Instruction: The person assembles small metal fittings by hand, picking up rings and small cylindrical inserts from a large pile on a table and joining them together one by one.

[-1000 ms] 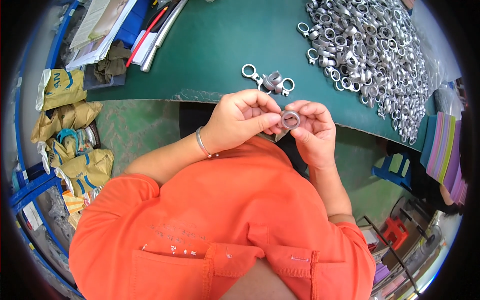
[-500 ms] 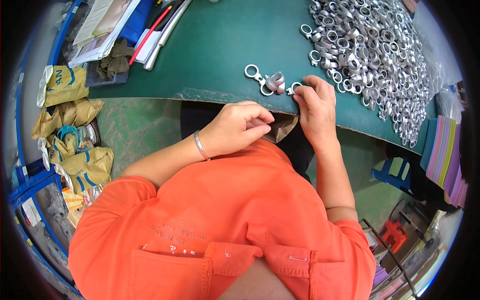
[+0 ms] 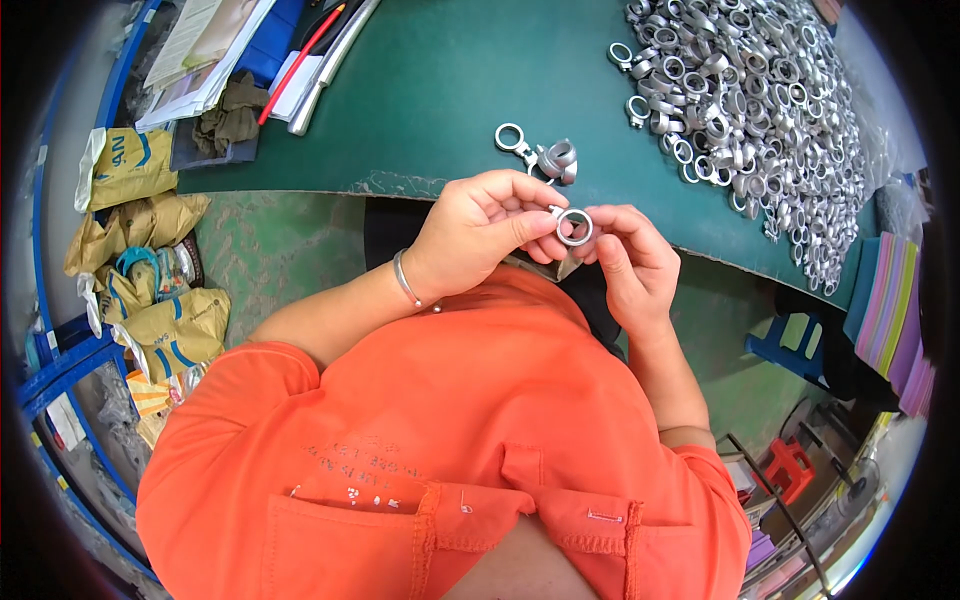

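Observation:
In front of my body, just off the table edge, a small silver metal ring [image 3: 575, 243] with a little lug is held up between my hands. My left hand [image 3: 480, 230] pinches its left side between thumb and fingers. At its right side are the curled fingers of my right hand [image 3: 640, 265], touching the rim; their exact grip is partly hidden. Beyond the hands, a few similar rings [image 3: 510, 137] lie together on the green table [image 3: 450, 80]. A large heap of silver rings [image 3: 740, 100] covers the table's right part.
Papers [image 3: 205, 75], a red pencil [image 3: 300, 65] and a dark cloth [image 3: 230, 115] lie at the far left. Yellow bags [image 3: 175, 325] are stacked beside a blue rack. A pile of coloured sheets [image 3: 885, 310] is at the right, near a blue stool [image 3: 785, 350].
My right hand has lifted a ring off the table edge and brought it toward my body. My left hand has moved right and up and taken hold of that ring.

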`<state>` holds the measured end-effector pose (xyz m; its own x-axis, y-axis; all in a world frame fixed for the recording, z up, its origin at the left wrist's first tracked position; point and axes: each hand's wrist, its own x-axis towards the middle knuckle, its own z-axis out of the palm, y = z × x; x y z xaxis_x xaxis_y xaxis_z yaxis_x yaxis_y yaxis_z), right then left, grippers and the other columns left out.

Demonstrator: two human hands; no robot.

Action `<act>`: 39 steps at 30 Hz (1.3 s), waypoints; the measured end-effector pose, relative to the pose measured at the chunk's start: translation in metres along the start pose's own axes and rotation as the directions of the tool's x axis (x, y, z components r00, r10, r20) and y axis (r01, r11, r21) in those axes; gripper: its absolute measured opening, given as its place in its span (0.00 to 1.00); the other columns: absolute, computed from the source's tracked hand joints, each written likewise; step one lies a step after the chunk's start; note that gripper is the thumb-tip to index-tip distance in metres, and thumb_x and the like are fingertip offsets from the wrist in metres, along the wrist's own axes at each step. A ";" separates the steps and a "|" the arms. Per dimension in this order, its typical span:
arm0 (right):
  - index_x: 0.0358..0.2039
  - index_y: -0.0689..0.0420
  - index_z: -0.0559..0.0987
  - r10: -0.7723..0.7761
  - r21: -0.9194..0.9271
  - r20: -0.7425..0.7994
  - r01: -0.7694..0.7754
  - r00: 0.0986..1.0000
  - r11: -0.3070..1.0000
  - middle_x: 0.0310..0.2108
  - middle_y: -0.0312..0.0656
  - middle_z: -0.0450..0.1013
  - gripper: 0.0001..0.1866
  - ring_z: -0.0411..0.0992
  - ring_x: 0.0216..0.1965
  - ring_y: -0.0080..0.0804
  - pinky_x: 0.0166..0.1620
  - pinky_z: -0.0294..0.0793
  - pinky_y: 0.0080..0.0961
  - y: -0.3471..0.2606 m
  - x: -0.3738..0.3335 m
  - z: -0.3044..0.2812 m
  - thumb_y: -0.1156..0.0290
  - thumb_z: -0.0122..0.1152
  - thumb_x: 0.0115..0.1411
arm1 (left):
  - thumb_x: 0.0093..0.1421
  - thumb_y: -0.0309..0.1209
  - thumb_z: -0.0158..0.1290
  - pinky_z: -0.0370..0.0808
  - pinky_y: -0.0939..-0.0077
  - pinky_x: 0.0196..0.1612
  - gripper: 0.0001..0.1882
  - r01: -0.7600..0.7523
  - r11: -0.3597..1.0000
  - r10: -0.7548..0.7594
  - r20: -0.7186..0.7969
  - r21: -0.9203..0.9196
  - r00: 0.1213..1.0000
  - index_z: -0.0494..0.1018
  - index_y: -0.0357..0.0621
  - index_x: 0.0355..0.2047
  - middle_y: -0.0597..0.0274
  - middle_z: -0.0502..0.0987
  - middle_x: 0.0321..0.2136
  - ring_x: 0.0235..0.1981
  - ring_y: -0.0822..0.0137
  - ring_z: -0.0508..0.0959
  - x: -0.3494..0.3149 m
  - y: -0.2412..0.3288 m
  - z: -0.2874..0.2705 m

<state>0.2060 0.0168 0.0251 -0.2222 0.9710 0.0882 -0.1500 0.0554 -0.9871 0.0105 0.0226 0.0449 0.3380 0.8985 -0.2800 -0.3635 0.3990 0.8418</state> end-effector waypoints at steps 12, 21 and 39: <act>0.35 0.66 0.77 -0.248 -0.143 0.083 0.258 0.965 0.955 0.31 0.46 0.75 0.09 0.74 0.32 0.29 0.35 0.74 0.21 0.004 0.002 0.002 0.83 0.63 0.51 | 0.56 0.13 0.53 0.77 0.74 0.46 0.08 -0.400 0.869 0.371 0.152 0.290 0.916 0.75 0.33 0.36 0.53 0.74 0.41 0.42 0.65 0.77 -0.001 -0.012 -0.011; 0.33 0.62 0.78 -0.175 -0.406 0.276 0.280 0.945 0.870 0.32 0.45 0.74 0.11 0.74 0.31 0.35 0.33 0.73 0.24 -0.009 0.004 -0.005 0.84 0.65 0.47 | 0.51 0.14 0.56 0.75 0.75 0.38 0.07 -0.474 0.632 0.409 0.256 0.614 0.876 0.75 0.37 0.29 0.58 0.78 0.34 0.36 0.67 0.77 -0.007 -0.006 -0.014; 0.29 0.63 0.78 -0.277 -0.410 0.086 0.287 0.957 0.866 0.35 0.46 0.76 0.07 0.75 0.38 0.35 0.40 0.75 0.26 0.010 0.037 -0.001 0.82 0.66 0.47 | 0.59 0.21 0.55 0.76 0.81 0.39 0.08 -0.016 0.990 0.025 -0.062 0.143 0.998 0.72 0.31 0.39 0.62 0.76 0.35 0.35 0.73 0.77 0.005 -0.007 -0.010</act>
<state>0.1972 0.0534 0.0184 -0.2537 0.8942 0.3689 0.2011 0.4218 -0.8841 0.0061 0.0258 0.0333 0.2743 0.9179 -0.2868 -0.2407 0.3543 0.9036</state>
